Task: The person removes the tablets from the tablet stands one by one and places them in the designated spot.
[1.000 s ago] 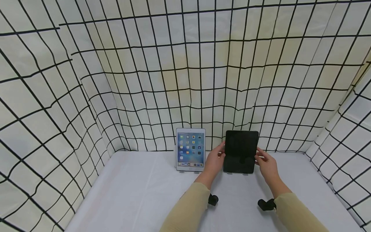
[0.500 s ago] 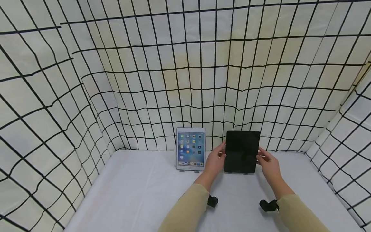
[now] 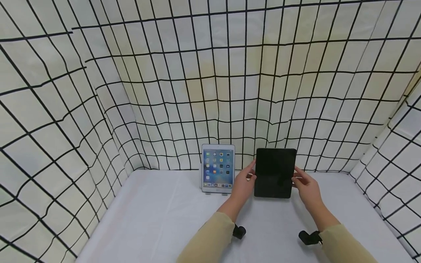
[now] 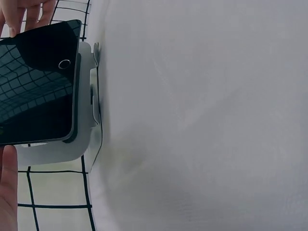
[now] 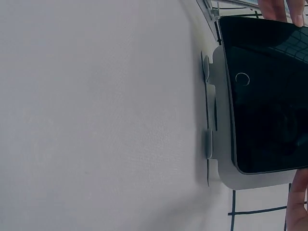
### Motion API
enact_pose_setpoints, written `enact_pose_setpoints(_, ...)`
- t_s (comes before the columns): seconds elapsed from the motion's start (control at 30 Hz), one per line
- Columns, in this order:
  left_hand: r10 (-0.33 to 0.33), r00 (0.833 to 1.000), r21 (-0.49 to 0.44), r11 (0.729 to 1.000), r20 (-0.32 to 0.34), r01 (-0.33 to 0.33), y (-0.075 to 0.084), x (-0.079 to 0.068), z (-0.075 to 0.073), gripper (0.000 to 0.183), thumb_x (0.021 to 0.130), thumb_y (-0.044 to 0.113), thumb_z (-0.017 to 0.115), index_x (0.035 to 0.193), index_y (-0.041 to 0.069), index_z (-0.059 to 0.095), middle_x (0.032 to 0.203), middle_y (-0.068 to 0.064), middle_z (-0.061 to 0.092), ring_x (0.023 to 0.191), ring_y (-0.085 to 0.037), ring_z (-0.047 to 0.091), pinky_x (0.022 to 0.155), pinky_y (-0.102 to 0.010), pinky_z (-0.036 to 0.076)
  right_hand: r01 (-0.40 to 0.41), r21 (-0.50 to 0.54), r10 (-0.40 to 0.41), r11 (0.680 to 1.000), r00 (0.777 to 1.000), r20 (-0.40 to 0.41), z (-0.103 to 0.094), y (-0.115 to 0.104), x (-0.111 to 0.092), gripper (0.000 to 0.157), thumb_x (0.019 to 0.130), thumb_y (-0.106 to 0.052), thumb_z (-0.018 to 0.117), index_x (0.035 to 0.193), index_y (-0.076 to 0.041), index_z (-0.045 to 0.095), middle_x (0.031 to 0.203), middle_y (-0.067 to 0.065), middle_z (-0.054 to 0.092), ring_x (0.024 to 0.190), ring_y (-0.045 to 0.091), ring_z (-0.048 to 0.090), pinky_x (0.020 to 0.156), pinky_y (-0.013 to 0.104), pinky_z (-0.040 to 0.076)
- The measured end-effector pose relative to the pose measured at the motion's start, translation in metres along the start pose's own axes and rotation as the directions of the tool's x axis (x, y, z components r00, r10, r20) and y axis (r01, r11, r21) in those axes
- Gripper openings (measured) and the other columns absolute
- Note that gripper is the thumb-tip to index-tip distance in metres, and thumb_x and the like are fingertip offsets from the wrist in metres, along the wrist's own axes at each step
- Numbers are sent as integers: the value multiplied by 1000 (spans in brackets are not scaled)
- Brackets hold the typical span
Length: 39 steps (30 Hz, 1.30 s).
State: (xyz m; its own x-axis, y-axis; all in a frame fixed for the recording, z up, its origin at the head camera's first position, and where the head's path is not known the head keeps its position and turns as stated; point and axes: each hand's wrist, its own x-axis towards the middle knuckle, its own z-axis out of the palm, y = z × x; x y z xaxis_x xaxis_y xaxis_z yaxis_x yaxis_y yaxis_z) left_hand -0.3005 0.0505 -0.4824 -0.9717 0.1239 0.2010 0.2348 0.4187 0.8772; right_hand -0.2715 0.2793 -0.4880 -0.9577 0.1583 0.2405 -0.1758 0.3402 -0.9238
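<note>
A black tablet (image 3: 275, 172) with a dark screen stands near the back of the table, tilted back. My left hand (image 3: 241, 184) pinches its left edge between thumb and fingers, and my right hand (image 3: 307, 188) pinches its right edge. Behind it, in the left wrist view, shows a grey stand (image 4: 87, 120) with two front hooks. The tablet's lower edge sits forward of the stand's back plate, above the hooks, with a gap visible. The same stand (image 5: 260, 181) frames the tablet in the right wrist view. Fingers behind the tablet are partly hidden.
A white tablet (image 3: 218, 168), its screen lit with app icons, leans on another stand just left of my left hand. White cloth covers the table (image 3: 154, 208). Walls of white fabric with black grid lines (image 3: 230, 91) enclose the back and sides.
The black tablet has shifted slightly forward, its lower edge now covering the stand's hooks in the head view. My right hand has moved slightly right with it. Both hands keep hold.
</note>
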Motion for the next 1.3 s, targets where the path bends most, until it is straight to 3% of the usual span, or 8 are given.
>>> enact_pose_setpoints(0.33,12,1000,-6,1000,0,-12,9,-13,-7,63,92,17,56,137,52,29,102,11,55,92,-7,53,71,-21,49,38,-43,-36,998,998,54,-7,-12,-11,51,94,-11,52,142,-19,38,112,15,52,89,-2,56,74,17,51)
enact_pose_setpoints(0.57,-36,998,-74,996,54,40,9,-21,-13,66,92,15,57,132,59,29,99,11,56,86,-6,55,70,-21,51,37,-80,-28,996,994,102,-11,-15,-17,55,93,-10,54,144,-20,34,111,16,53,86,0,57,73,20,53)
enact_pose_setpoints(0.87,-86,991,-135,986,100,99,10,-34,-21,66,91,12,58,133,56,32,99,7,56,80,-8,57,70,-24,53,-8,-116,32,993,979,202,-16,-17,-27,60,93,-11,54,146,-25,28,112,16,54,90,15,60,76,31,54)
enact_pose_setpoints(1.13,-133,980,-231,959,145,164,9,-51,-21,67,88,6,60,131,53,38,95,3,56,77,-12,58,66,-28,54,-34,-129,66,991,966,250,-21,-14,-38,61,91,-7,55,145,-19,30,111,17,55,88,17,61,73,28,54)
enact_pose_setpoints(1.3,-150,976,-243,952,158,185,7,-61,-19,66,87,5,60,135,46,40,93,2,56,78,-14,58,63,-29,54,-60,-130,93,990,959,269,-23,-12,-47,61,91,-8,55,145,-18,30,109,17,55,86,17,61,71,28,54)
